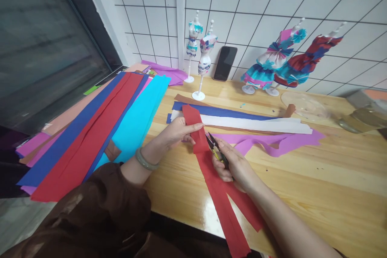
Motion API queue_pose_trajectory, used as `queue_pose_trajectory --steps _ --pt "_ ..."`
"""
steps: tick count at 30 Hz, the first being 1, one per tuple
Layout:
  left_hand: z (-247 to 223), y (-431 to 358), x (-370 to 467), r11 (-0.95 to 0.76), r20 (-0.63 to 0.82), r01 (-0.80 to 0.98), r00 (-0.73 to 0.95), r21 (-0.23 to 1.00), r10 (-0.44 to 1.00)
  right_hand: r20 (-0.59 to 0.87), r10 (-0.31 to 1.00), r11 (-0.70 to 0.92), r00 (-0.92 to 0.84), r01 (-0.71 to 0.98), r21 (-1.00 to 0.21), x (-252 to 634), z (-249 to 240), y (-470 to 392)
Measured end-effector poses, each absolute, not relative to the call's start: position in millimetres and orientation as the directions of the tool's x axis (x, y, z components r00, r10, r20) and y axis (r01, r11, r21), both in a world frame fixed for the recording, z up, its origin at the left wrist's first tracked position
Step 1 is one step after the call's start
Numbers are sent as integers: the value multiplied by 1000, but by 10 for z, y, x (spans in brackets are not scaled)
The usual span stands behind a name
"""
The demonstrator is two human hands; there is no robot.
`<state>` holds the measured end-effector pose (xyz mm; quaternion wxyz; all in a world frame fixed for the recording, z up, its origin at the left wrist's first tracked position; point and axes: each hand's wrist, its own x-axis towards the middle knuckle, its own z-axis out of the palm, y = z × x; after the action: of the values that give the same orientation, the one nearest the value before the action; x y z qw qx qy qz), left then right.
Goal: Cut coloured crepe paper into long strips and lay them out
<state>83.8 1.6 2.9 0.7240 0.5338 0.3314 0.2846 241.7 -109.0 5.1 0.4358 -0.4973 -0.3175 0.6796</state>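
My left hand (pixel 183 131) pinches the upper part of a long red strip (pixel 216 189), which is folded over near its top. A bracelet circles my left wrist. In my right hand (pixel 231 161) is a pair of small black snips (pixel 214 143), their blades parted beside the right edge of the folded red part. Below my hands the red strip splits into two tails, one hanging over the table's front edge. Just beyond lie a white strip (pixel 256 123), a blue strip (pixel 211 109) and a purple strip (pixel 284 143).
Stacked red (pixel 90 133), blue and turquoise (pixel 142 113) sheets cover the left side. Small mannequins (pixel 204 62) stand along the tiled wall, two of them in ruffled dresses (pixel 273 62). A black phone (pixel 225 63) leans there. A clear dish (pixel 305 105) sits at back right.
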Motion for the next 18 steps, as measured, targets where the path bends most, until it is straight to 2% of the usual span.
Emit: queue_pose_trajectory --steps 18 --pt "-3 -59 888 307 -128 -136 700 942 702 -381 907 -422 -182 -400 -813 2452 10 -1074"
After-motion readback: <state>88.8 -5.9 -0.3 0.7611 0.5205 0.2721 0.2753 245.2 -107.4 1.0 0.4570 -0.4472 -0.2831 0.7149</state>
